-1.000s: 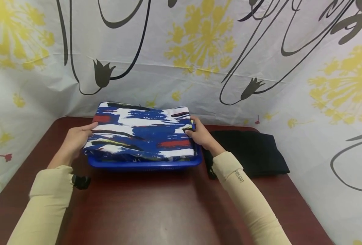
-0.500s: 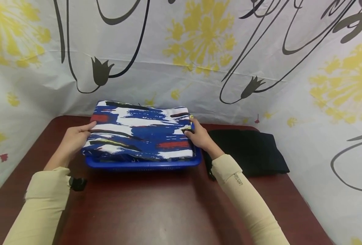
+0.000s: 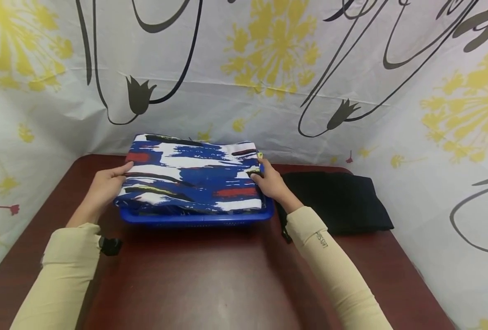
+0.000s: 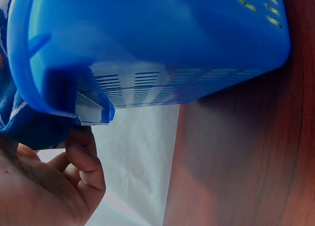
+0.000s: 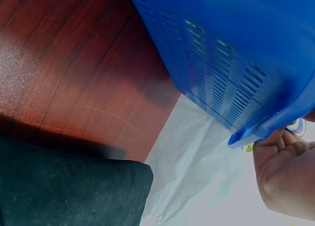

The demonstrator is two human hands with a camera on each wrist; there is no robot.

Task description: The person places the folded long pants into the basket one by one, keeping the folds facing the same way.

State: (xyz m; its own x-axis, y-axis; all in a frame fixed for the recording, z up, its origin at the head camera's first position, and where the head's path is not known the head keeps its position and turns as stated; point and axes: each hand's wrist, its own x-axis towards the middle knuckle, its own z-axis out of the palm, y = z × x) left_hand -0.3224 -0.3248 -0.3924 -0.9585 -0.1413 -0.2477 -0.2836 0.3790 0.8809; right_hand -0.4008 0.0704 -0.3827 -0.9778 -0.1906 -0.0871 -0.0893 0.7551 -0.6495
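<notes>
Both arms stretched forward in beige sleeves, elbows bent slightly outward. Left hand [image 3: 101, 188] turned inward, thumb on top, fingers [image 4: 83, 159] curled underneath. Right hand [image 3: 270, 182] mirrored opposite, thumb up, fingers [image 5: 275, 142] curled below. Small black device strapped at the left wrist.

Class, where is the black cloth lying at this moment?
In the head view the black cloth lies folded on the table, on the right side, just beyond the right hand and beside the blue basket.
</notes>
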